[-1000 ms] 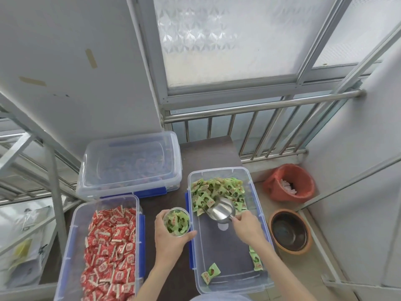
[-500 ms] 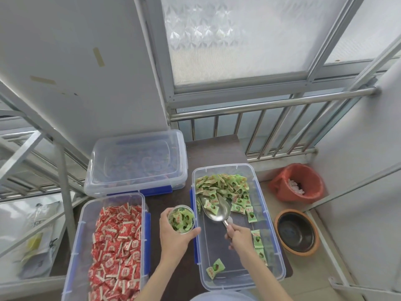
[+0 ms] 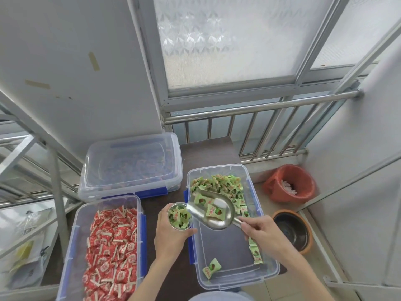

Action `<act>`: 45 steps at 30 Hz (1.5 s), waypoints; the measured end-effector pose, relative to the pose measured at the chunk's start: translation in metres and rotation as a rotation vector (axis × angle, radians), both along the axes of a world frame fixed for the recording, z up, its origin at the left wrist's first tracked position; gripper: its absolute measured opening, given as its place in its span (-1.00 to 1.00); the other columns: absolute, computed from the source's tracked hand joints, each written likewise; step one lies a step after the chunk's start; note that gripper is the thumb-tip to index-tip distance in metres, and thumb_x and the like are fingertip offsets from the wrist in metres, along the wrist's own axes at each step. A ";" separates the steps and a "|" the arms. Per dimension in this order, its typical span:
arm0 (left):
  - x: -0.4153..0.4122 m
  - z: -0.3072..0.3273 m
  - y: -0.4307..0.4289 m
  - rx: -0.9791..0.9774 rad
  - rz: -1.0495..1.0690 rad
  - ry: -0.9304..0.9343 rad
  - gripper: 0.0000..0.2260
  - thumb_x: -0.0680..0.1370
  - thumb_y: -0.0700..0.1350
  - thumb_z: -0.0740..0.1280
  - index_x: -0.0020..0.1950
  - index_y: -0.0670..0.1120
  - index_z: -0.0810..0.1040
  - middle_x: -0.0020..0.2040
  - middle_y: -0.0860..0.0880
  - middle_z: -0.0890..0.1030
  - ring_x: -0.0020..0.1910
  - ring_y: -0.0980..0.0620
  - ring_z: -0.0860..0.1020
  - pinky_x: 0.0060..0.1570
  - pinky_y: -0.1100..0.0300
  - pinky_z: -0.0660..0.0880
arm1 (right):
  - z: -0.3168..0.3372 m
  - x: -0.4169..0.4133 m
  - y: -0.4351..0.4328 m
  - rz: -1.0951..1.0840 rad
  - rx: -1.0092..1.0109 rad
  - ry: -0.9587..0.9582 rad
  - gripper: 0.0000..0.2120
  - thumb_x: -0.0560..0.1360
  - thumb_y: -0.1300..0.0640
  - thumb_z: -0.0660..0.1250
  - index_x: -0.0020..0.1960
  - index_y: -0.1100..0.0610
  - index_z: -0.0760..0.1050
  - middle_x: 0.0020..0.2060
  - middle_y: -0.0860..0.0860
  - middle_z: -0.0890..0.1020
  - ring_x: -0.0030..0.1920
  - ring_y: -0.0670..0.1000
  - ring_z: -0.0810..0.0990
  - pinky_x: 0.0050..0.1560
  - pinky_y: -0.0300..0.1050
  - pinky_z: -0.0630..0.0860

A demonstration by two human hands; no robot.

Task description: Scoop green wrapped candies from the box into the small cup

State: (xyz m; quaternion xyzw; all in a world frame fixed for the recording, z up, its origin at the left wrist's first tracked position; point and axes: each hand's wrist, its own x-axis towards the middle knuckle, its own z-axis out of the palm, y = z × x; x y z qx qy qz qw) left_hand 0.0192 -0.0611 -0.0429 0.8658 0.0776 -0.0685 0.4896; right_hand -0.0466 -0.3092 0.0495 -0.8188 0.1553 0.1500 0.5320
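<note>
Left hand: reaching forward from the lower edge of view, fingers and thumb curling closed around the small clear round cup; cup standing upright, mouth facing up, already holding green wrapped candies, sitting just left of the clear rectangular plastic box with blue clips, against its left wall.

Right hand: forearm coming in from the lower right, fingers pinching closed on the handle of the shiny metal scoop; scoop hanging above the box interior, its long axis running from the handle at lower right to the open lip at upper left, the lip pointing toward the cup rim and sitting just beside it; two or three green wrapped candies lying in the bowl.

Loose green candies: heaping at the far end of the box, a few more lying along its right wall and one near its front.

Left of the box: a clear open tub of red wrapped candies; beyond that, a lidded clear container
</note>
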 end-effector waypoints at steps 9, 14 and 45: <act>-0.004 0.006 -0.004 -0.021 0.019 -0.019 -0.13 0.06 0.09 0.66 0.30 0.17 0.38 0.22 0.16 0.50 0.16 0.08 0.54 0.16 -0.04 0.55 | 0.119 0.071 0.090 0.707 -0.952 -0.139 -0.66 0.46 0.25 0.25 -0.39 0.11 0.16 -0.41 0.01 0.35 -0.27 0.14 0.39 -0.33 -0.10 0.23; -0.006 0.000 0.001 -0.017 0.017 -0.056 -0.14 0.07 0.08 0.68 0.28 0.18 0.38 0.21 0.14 0.51 0.18 0.06 0.54 0.14 -0.01 0.56 | 0.148 0.071 0.097 0.733 -0.935 -0.122 -0.96 0.46 0.23 0.25 -0.15 0.12 0.40 -0.04 0.14 0.61 -0.02 0.19 0.59 -0.16 -0.07 0.28; -0.008 -0.005 0.016 -0.199 0.204 -0.002 -0.23 0.12 -0.13 0.71 0.21 0.12 0.41 0.10 0.20 0.52 0.11 0.06 0.54 0.06 0.24 0.43 | -0.073 -0.018 0.014 -0.314 -0.224 0.265 -0.67 0.59 0.09 0.14 -0.32 0.12 0.43 -0.46 0.03 0.59 -0.46 -0.01 0.48 -0.33 -0.11 0.40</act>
